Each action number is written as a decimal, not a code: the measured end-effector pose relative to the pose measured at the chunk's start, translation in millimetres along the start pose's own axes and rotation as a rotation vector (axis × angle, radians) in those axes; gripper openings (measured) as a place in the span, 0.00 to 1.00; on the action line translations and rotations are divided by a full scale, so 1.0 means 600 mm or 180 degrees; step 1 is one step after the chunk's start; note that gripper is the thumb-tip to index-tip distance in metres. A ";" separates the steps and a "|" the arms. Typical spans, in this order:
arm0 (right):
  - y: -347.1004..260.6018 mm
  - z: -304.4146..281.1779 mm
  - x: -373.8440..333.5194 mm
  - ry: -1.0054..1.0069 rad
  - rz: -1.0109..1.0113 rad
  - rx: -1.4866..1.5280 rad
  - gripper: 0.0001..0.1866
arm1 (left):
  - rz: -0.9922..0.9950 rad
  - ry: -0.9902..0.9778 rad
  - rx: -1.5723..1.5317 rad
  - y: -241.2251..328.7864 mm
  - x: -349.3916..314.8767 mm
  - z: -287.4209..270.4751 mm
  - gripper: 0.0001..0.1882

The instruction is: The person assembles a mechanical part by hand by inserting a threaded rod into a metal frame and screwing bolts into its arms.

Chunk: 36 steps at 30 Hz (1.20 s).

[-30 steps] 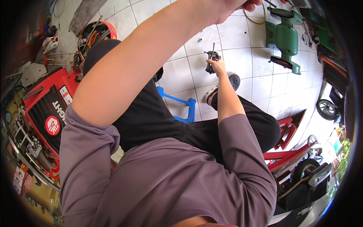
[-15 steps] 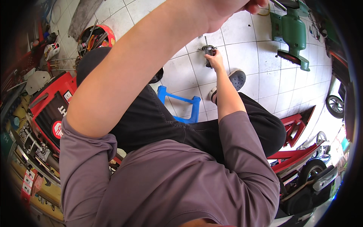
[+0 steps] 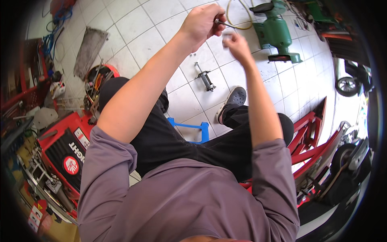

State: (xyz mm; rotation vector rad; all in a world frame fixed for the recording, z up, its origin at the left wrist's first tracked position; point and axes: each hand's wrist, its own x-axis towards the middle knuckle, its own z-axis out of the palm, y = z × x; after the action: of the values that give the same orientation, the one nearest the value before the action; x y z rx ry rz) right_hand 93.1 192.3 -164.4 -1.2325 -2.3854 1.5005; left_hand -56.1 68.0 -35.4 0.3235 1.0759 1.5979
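My left hand [image 3: 202,25] is raised over the floor, fingers closed round a thin dark metal rod [image 3: 226,24] that points right. What kind of tool or part the rod is, I cannot make out. Just below the rod's far end is my right hand [image 3: 238,47], its fingers curled and smeared by motion, so whether it holds anything does not show. Below both hands, a dark cylindrical metal part [image 3: 207,82] with a thin shaft lies on the tiles, touched by neither hand. Two small pieces [image 3: 193,54] lie near its shaft end.
A green bench grinder [image 3: 279,35] sits at the far right, beside a thin yellow hose [image 3: 229,14]. A blue stool [image 3: 204,132] is between my legs. At left are a red bucket of tools [image 3: 112,71], a grey cloth [image 3: 91,50] and a red machine [image 3: 52,135]. Red metal frames [image 3: 306,129] stand at right.
My right hand has let go of the dark cylindrical part and risen toward my left hand. The part now lies on the floor. More of my left hand and its rod shows as the view shifted.
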 end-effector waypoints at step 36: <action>-0.209 -0.117 -0.260 0.1398 -0.1995 0.0017 0.08 | 0.1309 -0.0675 0.0878 -0.041 -0.090 0.065 0.11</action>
State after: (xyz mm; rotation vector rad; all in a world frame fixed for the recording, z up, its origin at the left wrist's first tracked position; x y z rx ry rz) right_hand 155.7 116.3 23.6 -0.6196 -2.1618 0.9300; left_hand 4.8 37.1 -15.8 0.9286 1.1118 1.7221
